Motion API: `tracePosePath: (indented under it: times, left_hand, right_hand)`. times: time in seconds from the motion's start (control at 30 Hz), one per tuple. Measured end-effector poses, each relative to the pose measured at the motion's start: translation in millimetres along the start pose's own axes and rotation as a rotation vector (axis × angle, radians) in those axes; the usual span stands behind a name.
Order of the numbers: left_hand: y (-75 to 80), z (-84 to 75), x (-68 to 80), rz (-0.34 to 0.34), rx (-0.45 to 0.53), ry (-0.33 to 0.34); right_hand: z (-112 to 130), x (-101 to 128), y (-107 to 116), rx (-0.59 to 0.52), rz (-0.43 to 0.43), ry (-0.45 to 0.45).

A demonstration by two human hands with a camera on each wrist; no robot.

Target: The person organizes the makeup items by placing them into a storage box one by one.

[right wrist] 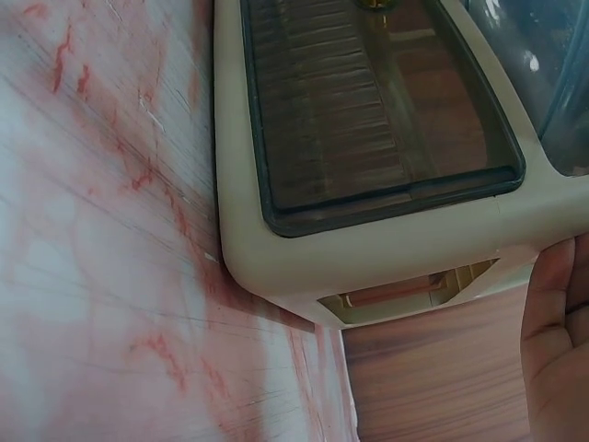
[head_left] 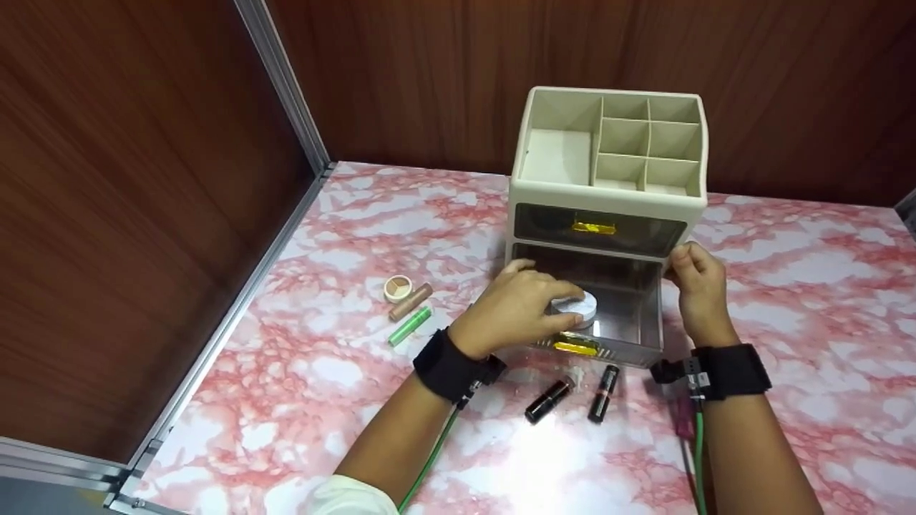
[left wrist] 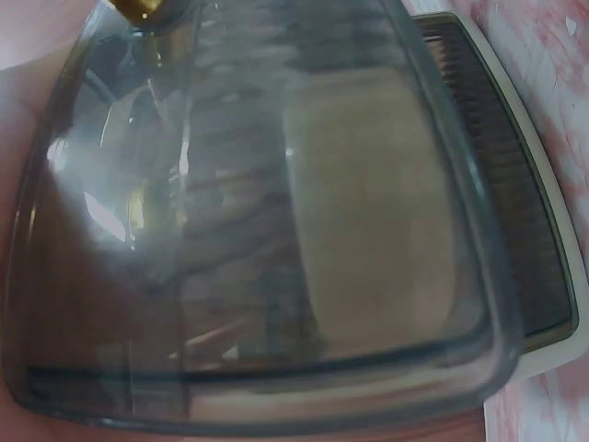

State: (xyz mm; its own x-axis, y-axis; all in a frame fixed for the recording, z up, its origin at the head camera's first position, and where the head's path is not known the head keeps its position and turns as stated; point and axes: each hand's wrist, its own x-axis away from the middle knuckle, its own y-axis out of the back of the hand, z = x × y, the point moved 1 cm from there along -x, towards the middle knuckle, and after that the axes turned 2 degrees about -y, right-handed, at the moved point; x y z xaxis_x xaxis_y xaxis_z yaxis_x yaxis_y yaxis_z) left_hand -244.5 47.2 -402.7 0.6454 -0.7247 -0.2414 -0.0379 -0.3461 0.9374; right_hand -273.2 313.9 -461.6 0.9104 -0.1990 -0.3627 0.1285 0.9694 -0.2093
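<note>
Nearest us, a pale sleeve [head_left: 356, 497], then up looms the cream plastic organizer [head_left: 608, 195], boxy with rounded corners, its smoky see-through middle drawer [head_left: 624, 320] standing open. Left hand [head_left: 519, 307] reaches over it, thumb and fingers pinching a round white case [head_left: 585, 307] at the drawer's near part; right hand [head_left: 701, 290] touches the organizer's right side, how tightly curled I can't tell. Glossy black lipstick tubes [head_left: 549, 400] lie nearer; left, a green tube [head_left: 410, 326], a brown tube [head_left: 411, 302] and a round three-section palette [head_left: 398, 288]. Right wrist view reveals what the head view hides: a ribbed, closed bottom drawer [right wrist: 368, 120]! Pink-and-white marbled tabletop [head_left: 322, 400] below, wood-grain panels [head_left: 429, 79] far and left.
</note>
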Motion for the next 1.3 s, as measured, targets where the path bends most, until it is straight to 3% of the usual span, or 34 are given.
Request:
tracePosePath:
  times: [0.23,0.67,1.3]
  left_hand:
    - [-1.8,-0.6,-0.3,0.059,-0.056,-0.037]
    - [-2.3,-0.7,-0.7,0.050,-0.063,-0.049]
    - [-1.1,1.0,0.8,0.086,-0.047,-0.046]
  right_hand:
    - [-0.9,1.2,1.5,-0.007,0.004,0.003]
    - [0.6,1.7,1.8,-0.060,0.021,0.018]
    - [0.3,-0.1,1.1,-0.010,0.013,0.008]
